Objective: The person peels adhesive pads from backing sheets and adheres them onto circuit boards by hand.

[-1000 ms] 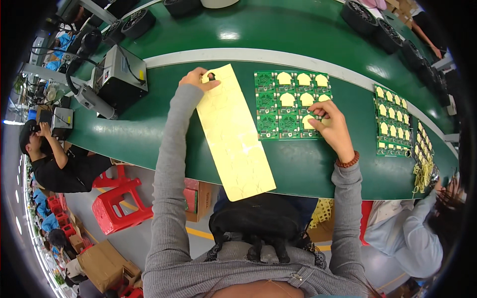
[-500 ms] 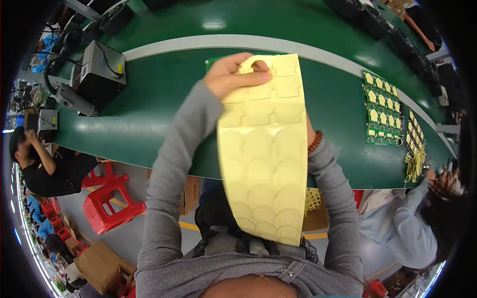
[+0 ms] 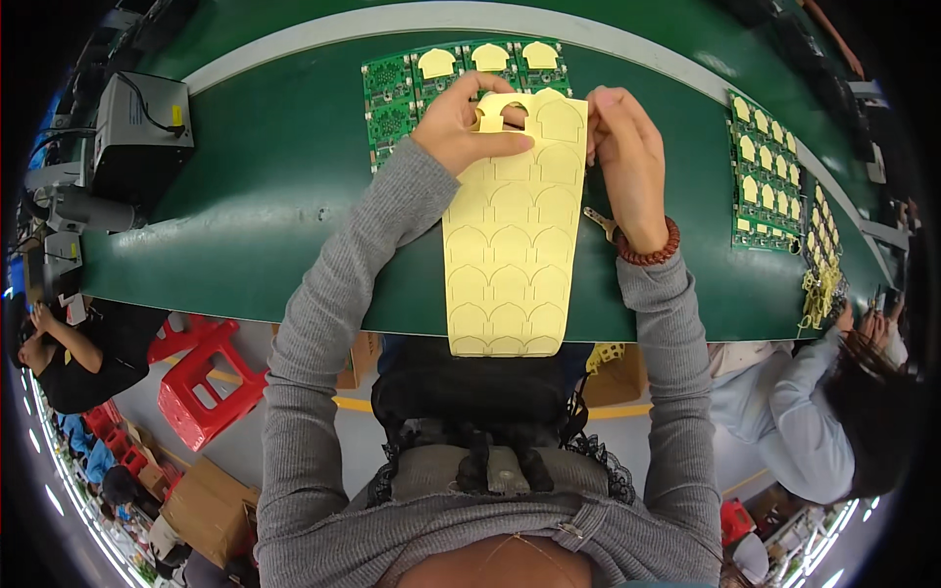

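Observation:
My left hand grips the top left of a yellow sheet of die-cut stickers, thumb across its front. Rows of domed shapes are cut into the sheet, and a gap shows in the top row beside the thumb. At the upper right edge my right hand is closed, its fingertips pinching the sheet's edge. Behind the sheet lies a green circuit board panel, partly covered by it. Yellow domed stickers sit on several of its boards; the left column shows bare green.
A small key-like metal piece lies by my right wrist on the green table. Another stickered board panel is at the right. A grey metal box stands at the left. A co-worker sits at the right; red stools stand below left.
The sheet has turned and straightened, and its lower end has moved up. My right hand has come out from behind it to its upper right edge. The board panel behind now shows.

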`<state>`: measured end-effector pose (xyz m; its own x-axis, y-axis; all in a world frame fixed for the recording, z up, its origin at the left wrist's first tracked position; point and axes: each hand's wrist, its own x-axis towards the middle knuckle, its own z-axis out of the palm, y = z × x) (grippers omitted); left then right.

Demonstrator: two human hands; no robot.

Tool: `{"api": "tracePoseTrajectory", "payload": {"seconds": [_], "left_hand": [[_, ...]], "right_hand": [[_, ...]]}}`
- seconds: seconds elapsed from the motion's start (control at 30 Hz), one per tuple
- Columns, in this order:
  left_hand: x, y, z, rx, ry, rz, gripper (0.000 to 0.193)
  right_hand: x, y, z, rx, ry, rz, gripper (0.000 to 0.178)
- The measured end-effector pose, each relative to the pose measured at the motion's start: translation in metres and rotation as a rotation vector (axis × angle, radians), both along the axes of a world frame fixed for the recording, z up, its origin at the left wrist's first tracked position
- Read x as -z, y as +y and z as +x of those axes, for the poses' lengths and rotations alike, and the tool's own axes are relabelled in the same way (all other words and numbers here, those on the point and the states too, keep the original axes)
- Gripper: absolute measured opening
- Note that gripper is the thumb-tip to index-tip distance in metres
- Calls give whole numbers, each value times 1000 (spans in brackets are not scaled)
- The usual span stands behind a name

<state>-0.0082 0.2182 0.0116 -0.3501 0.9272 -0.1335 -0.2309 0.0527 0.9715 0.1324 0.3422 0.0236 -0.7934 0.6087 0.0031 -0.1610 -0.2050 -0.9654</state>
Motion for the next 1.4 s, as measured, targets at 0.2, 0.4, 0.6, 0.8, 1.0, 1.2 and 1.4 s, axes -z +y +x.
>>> {"api": "tracePoseTrajectory", "payload": {"seconds": [0.2, 0.4, 0.6, 0.8, 1.0, 1.2, 1.4], "left_hand": [[-4, -1, 1, 43, 20, 80, 41], [-9, -1, 4, 64, -68, -69, 47], [-3, -2, 6, 75, -169, 56, 40], [-6, 1, 8, 49, -305, 138, 27], [-11, 1, 7, -114, -120, -18, 20], [-2, 2, 5, -133, 48, 53, 21], [-5, 0, 1, -56, -25, -37, 22]], "right_hand": [[-2, -11, -1, 20, -61, 131, 17], [-4, -9, 1, -35, -39, 61, 15], [-4, -11, 1, -105, 0, -35, 14], [1, -10, 2, -174, -53, 64, 11], [-3, -7, -2, 244, 48, 422, 18], [-7, -16, 0, 198, 106, 720, 36], [-3, -18, 2, 128, 118, 704, 38]]}}
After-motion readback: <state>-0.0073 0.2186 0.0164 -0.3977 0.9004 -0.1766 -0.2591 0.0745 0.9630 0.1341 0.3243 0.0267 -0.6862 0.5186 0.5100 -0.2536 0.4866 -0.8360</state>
